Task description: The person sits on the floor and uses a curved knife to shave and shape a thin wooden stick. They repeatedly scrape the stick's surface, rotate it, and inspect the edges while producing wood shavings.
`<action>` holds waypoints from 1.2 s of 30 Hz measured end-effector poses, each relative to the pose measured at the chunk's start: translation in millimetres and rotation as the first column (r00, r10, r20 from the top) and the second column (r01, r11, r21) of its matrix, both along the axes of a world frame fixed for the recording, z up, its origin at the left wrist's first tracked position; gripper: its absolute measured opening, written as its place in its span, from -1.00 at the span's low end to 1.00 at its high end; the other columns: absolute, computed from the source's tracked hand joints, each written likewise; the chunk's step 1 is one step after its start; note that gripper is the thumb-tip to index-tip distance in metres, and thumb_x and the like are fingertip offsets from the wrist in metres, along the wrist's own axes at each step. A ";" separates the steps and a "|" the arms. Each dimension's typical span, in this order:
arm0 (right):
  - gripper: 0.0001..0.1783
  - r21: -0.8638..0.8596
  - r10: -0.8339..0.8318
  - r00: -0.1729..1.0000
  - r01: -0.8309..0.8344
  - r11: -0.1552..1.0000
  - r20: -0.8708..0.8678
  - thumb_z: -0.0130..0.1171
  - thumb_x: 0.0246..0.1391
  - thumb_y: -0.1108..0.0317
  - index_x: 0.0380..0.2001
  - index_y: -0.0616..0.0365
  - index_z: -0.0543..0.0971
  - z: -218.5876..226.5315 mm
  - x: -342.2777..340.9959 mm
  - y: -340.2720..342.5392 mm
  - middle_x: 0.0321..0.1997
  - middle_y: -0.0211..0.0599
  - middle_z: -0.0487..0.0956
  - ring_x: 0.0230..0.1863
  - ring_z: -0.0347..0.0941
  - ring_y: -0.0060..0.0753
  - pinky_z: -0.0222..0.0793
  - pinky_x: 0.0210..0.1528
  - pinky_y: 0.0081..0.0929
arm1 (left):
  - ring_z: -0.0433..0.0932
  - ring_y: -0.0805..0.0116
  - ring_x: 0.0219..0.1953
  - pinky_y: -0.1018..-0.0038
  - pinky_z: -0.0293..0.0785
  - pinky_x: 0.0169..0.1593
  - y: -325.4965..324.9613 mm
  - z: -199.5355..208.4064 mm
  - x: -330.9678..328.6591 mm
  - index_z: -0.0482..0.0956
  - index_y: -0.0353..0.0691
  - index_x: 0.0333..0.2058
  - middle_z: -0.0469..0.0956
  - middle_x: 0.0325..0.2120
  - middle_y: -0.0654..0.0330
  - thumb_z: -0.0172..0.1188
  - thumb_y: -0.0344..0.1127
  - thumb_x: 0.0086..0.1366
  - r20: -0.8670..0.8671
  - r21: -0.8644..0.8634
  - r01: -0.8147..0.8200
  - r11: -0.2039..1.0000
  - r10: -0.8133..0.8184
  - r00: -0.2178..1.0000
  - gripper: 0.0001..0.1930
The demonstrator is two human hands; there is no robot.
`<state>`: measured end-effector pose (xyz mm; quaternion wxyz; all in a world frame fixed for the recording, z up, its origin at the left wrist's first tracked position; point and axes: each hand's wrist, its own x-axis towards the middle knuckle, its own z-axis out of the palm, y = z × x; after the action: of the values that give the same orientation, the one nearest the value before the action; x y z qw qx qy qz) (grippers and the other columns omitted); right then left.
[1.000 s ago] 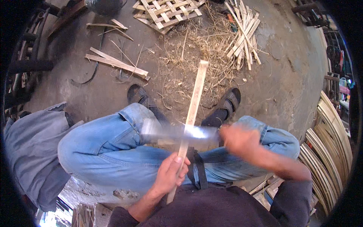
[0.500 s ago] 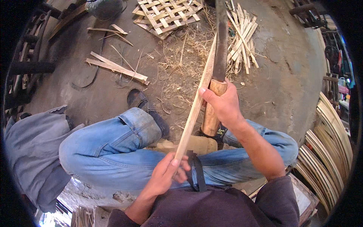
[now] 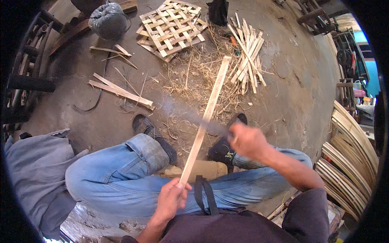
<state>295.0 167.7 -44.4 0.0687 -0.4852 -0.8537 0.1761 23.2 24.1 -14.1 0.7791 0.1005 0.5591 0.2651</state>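
My left hand is closed around the near end of a long, pale bamboo strip, which slants up and away to the right between my knees. In my right hand is a large knife, its wooden handle hidden by my fist. The blade is smeared by motion and points left, crossing the strip about midway. Whether it touches the strip I cannot tell. Under the strip, a wooden block lies between my feet.
Thin shavings litter the floor ahead. Beyond are a woven bamboo lattice, a pile of cut strips and a grey bundle. A few strips lie to the left; bent bamboo lengths are stacked at the right.
My right thumb has come off the strip. The knife has swung from pointing away beside the strip to lying across it, pointing left. My left hand keeps its hold.
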 end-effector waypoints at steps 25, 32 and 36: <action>-0.95 0.206 0.095 0.995 -0.095 0.974 0.006 0.09 -0.03 0.37 -0.48 0.07 0.47 23.8 3.7 33.8 -0.58 -0.20 0.52 -0.58 0.54 -0.15 0.48 -0.55 -0.23 | 0.20 0.57 -0.61 0.52 0.14 -0.52 -1.9 -3.9 -2.6 0.38 -0.23 -0.47 0.27 -0.65 0.38 -0.09 0.00 0.45 -0.309 0.316 0.303 0.899 -0.204 0.929 -0.58; -0.92 0.249 -0.186 0.979 0.160 0.955 0.083 0.09 -0.05 0.37 -0.46 0.08 0.43 20.1 27.9 66.9 -0.60 -0.28 0.45 -0.61 0.50 -0.18 0.46 -0.56 -0.20 | 0.34 0.50 -0.67 0.46 0.28 -0.55 7.5 -0.4 -16.5 0.50 -0.32 -0.43 0.35 -0.68 0.27 -0.22 0.00 0.49 -0.134 0.214 0.382 0.899 -0.360 0.923 -0.48; -0.88 0.069 0.134 0.989 -0.138 0.988 0.064 0.11 -0.02 0.34 -0.40 0.11 0.48 16.1 -3.6 3.3 -0.55 -0.24 0.51 -0.54 0.54 -0.16 0.46 -0.53 -0.22 | 0.34 0.53 -0.69 0.50 0.27 -0.61 25.3 8.6 -6.1 0.45 -0.31 -0.42 0.30 -0.73 0.32 -0.24 -0.04 0.51 -0.209 0.229 0.237 0.944 -0.190 0.959 -0.52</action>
<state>291.4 171.0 -28.3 0.0491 -0.4280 -0.8923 0.1346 17.1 49.4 -5.5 0.7292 0.2829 0.5761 0.2373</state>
